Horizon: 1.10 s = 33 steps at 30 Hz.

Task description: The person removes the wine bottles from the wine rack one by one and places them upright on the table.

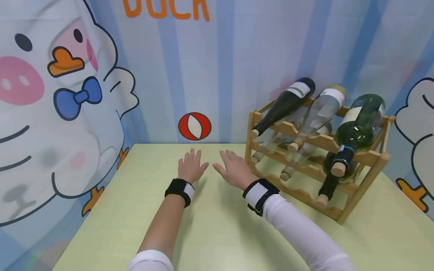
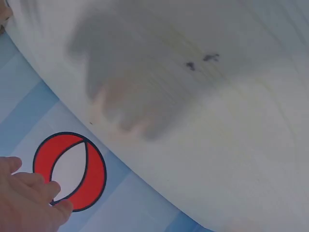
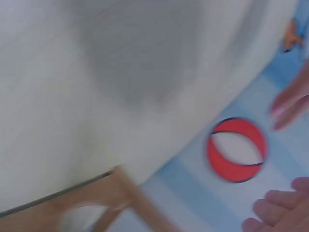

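Both hands reach forward over the pale yellow table [image 1: 210, 233], palms down and fingers straight, holding nothing. The left hand [image 1: 191, 166] is left of the right hand [image 1: 234, 169], with a small gap between their thumbs. Nearest to the right hand stands a wooden wine rack [image 1: 364, 188] on the table's right side. On its top row lie a dark bottle [image 1: 288, 101], a clear bottle [image 1: 318, 109] and a green bottle [image 1: 357, 128], corks toward the front. In the left wrist view the left hand's fingers [image 2: 34, 186] show at the lower left.
Lower in the rack lie more corked bottles, among them a clear bottle [image 1: 288, 171] and a dark-necked bottle [image 1: 328, 188]. A printed cloth backdrop [image 1: 223, 75] hangs behind the table's far edge, with a red and white ball [image 1: 184, 126] drawn on it.
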Motion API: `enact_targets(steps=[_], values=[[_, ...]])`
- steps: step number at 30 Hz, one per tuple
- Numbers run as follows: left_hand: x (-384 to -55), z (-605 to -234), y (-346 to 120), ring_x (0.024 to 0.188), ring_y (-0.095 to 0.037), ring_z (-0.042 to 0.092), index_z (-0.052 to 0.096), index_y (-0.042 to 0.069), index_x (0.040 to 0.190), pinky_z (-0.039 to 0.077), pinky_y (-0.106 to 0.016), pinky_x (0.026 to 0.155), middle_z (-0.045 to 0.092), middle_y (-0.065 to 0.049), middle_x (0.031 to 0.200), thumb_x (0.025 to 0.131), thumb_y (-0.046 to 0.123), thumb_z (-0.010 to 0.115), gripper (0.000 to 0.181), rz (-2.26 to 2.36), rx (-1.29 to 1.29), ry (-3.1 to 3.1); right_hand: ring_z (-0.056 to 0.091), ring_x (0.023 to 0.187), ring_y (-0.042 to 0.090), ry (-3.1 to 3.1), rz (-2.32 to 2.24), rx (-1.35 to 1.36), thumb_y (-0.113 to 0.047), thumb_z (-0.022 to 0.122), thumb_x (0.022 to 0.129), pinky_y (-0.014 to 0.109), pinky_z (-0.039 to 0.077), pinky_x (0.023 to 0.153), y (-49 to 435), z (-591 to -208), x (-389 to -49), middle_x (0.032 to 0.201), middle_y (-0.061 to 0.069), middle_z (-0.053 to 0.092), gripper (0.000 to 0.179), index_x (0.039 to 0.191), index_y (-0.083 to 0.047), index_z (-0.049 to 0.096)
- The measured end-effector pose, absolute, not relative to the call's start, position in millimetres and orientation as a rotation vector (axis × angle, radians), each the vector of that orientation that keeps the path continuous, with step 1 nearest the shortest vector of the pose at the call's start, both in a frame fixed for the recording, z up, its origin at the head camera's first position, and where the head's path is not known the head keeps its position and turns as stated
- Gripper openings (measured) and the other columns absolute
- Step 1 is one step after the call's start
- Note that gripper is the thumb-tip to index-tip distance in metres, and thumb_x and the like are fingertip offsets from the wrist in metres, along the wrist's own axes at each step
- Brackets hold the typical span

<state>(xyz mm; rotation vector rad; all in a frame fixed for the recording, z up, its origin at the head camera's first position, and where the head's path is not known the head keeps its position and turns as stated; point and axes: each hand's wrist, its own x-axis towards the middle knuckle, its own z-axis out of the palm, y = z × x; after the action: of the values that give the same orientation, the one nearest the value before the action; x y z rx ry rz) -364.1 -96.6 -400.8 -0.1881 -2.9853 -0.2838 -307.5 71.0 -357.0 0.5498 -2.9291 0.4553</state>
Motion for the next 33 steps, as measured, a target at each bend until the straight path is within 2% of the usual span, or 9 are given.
enact_targets(steps=[5,9,14,17,22,26,29,31,33], values=[[-361,-382,-89,0.131,-0.032,0.031,0.030,0.008,0.139,0.029,-0.051,0.103,0.031,-0.016,0.143,0.091,0.042,0.046,0.061,-0.378,-0.286,-2.900,0.045,0.123,0.023,-2.774,0.638,0.759,-0.042,0.045,0.091,0.040,0.037,0.101,65,-314,-257,0.134,0.009,0.047,0.050,0.130,-0.009,0.045],[-361,-372,-80,0.128,-0.029,0.037,0.032,0.007,0.138,0.032,-0.049,0.101,0.038,-0.014,0.140,0.090,0.039,0.049,0.060,-0.437,-0.368,-2.789,0.054,0.113,0.021,-2.468,0.599,0.939,-0.033,0.053,0.089,0.037,0.044,0.094,84,-281,-213,0.120,0.007,0.058,0.036,0.117,-0.010,0.056],[-360,-368,-64,0.124,-0.026,0.043,0.036,0.008,0.135,0.034,-0.046,0.101,0.045,-0.009,0.136,0.088,0.034,0.054,0.057,-0.520,-0.436,-2.693,0.060,0.101,0.024,-2.094,0.528,0.922,-0.037,0.047,0.092,0.038,0.050,0.082,132,-255,-178,0.109,0.012,0.064,0.040,0.106,-0.003,0.063],[-356,-370,-56,0.123,-0.025,0.043,0.037,0.008,0.135,0.035,-0.045,0.101,0.046,-0.009,0.134,0.089,0.033,0.054,0.055,-0.559,-0.462,-2.649,0.060,0.098,0.026,-2.004,0.539,0.828,-0.029,0.049,0.092,0.027,0.047,0.088,168,-248,-170,0.107,0.014,0.064,0.033,0.101,-0.001,0.064],[-353,-375,-43,0.120,-0.024,0.046,0.039,0.008,0.133,0.037,-0.044,0.099,0.049,-0.008,0.132,0.089,0.033,0.053,0.053,-0.615,-0.522,-2.565,0.056,0.099,0.033,-1.940,0.529,0.542,-0.016,0.056,0.086,0.006,0.027,0.098,230,-250,-172,0.105,0.021,0.063,0.023,0.096,0.003,0.065],[-351,-367,-31,0.120,-0.025,0.047,0.038,0.009,0.134,0.037,-0.043,0.099,0.049,-0.009,0.132,0.089,0.035,0.052,0.054,-0.693,-0.563,-2.505,0.052,0.103,0.041,-1.933,0.477,0.240,-0.017,0.052,0.088,0.028,0.034,0.104,275,-255,-175,0.109,0.027,0.059,0.029,0.096,0.009,0.062],[-350,-355,-22,0.121,-0.025,0.045,0.034,0.010,0.137,0.036,-0.044,0.101,0.046,-0.009,0.134,0.088,0.037,0.054,0.059,-0.768,-0.574,-2.464,0.049,0.105,0.045,-1.977,0.431,0.060,-0.018,0.047,0.090,0.051,0.035,0.098,299,-261,-180,0.110,0.030,0.056,0.033,0.096,0.012,0.060],[-349,-347,-16,0.123,-0.025,0.043,0.031,0.010,0.138,0.035,-0.044,0.101,0.044,-0.008,0.136,0.087,0.037,0.055,0.063,-0.805,-0.595,-2.433,0.048,0.103,0.045,-2.020,0.418,-0.006,-0.016,0.046,0.090,0.055,0.036,0.092,310,-267,-184,0.109,0.031,0.055,0.032,0.096,0.012,0.059],[-349,-341,-9,0.126,-0.024,0.041,0.028,0.011,0.140,0.034,-0.045,0.102,0.041,-0.007,0.139,0.085,0.039,0.058,0.068,-0.816,-0.627,-2.403,0.051,0.093,0.045,-2.054,0.398,-0.036,-0.013,0.046,0.089,0.055,0.040,0.082,318,-277,-190,0.105,0.031,0.056,0.029,0.094,0.012,0.059]])
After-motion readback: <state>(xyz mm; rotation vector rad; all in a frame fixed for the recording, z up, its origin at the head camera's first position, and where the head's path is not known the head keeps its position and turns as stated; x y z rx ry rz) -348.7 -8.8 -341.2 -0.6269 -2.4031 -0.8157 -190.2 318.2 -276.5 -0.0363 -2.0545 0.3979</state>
